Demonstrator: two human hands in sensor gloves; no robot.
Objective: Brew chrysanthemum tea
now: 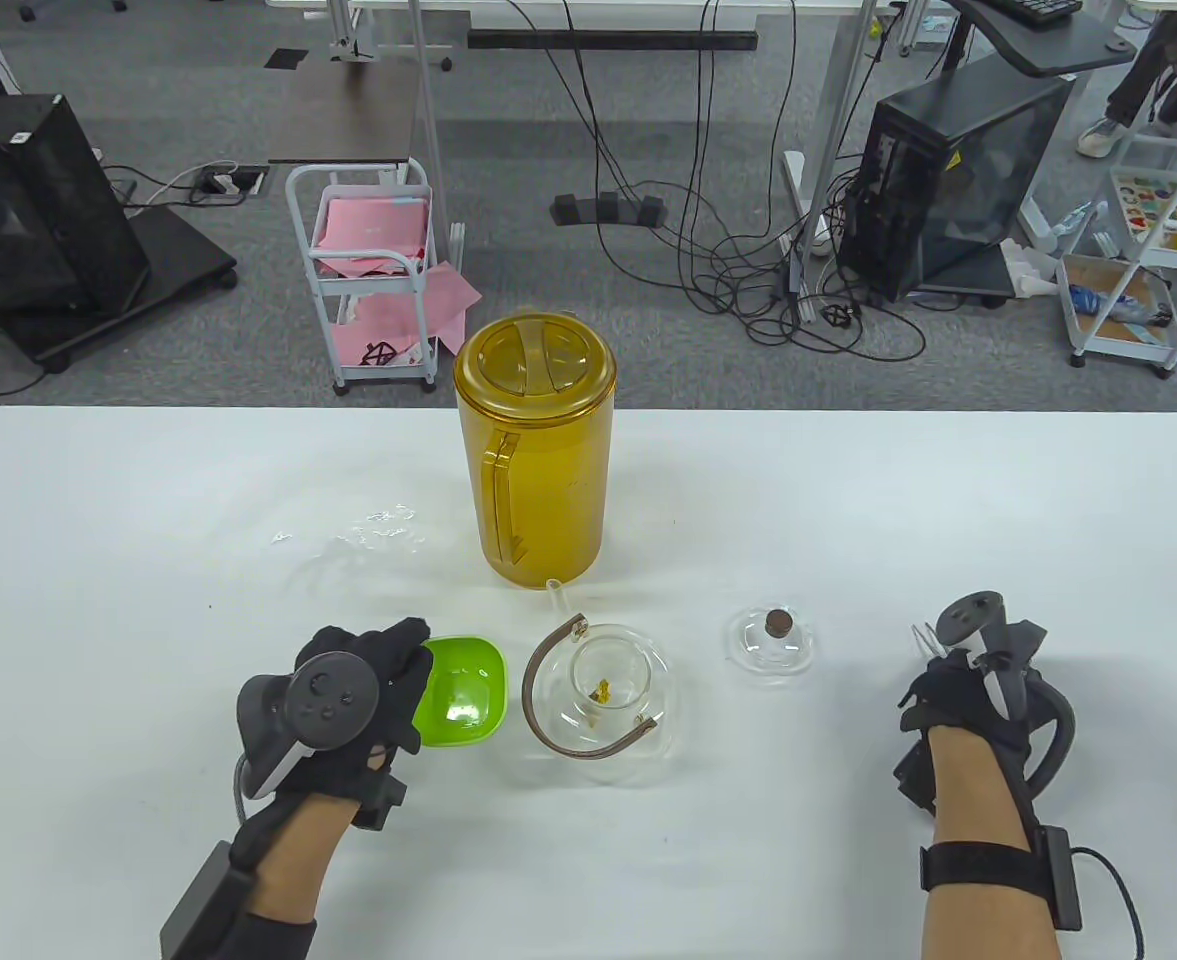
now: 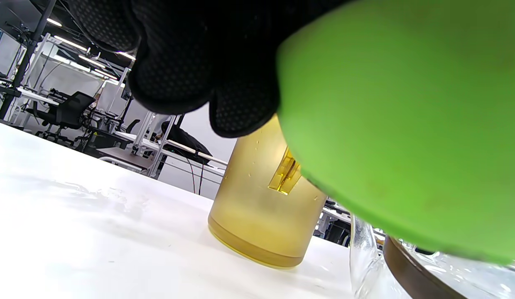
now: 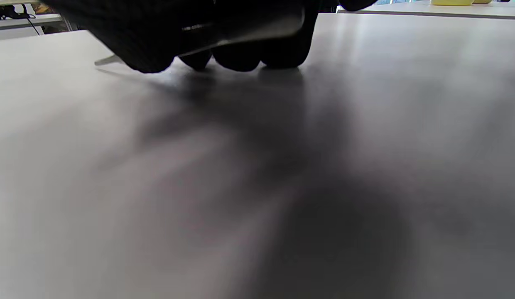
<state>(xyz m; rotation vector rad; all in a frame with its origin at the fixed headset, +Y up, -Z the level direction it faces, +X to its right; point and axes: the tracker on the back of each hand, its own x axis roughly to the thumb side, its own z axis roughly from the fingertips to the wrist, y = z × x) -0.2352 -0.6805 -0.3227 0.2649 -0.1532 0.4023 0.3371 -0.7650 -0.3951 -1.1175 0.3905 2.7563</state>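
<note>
My left hand (image 1: 403,665) grips the rim of a small green bowl (image 1: 463,690), held tilted just left of the glass teapot (image 1: 603,690). The bowl (image 2: 407,124) fills the left wrist view, with the gloved fingers (image 2: 191,62) curled over its edge. The teapot stands open, its brown handle folded down, with a few yellow chrysanthemum bits (image 1: 600,690) inside. Its glass lid (image 1: 773,640) with a cork knob lies to the right. My right hand (image 1: 953,675) rests on the table, holding metal tweezers (image 1: 920,635) whose tips poke out to the left. The tweezers (image 3: 249,35) lie low over the tabletop.
A tall amber pitcher (image 1: 535,450) with its lid on stands right behind the teapot; the pitcher (image 2: 257,207) shows in the left wrist view too. A small water spill (image 1: 378,525) glistens on the white table (image 1: 848,500) left of the pitcher.
</note>
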